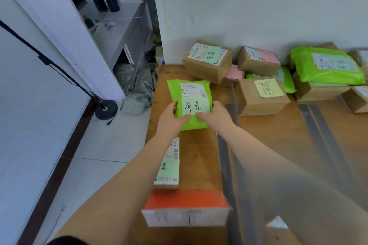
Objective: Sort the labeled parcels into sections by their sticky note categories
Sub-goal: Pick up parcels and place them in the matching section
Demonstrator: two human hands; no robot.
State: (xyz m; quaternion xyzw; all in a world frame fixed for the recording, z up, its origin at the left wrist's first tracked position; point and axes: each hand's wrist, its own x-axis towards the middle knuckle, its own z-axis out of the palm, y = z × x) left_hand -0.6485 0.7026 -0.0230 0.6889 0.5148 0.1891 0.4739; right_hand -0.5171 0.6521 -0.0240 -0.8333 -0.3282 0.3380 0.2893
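Note:
A green plastic mailer (190, 89) with a white shipping label and a pale green sticky note lies on the left end of the wooden table (201, 157). My left hand (171, 120) grips its left edge and my right hand (216, 116) grips its right edge, thumbs on top. A cardboard box with a green note (208, 60) stands behind it by the wall. A parcel with a green note (169, 167) lies nearer me, partly hidden under my left forearm.
Dark strips (225, 157) mark sections on the table. To the right are a box with a yellow note (262, 95), a box with a pink note (258, 61) and more green mailers (324, 65). An orange-topped box (186, 207) sits at the near edge. The floor drops off left.

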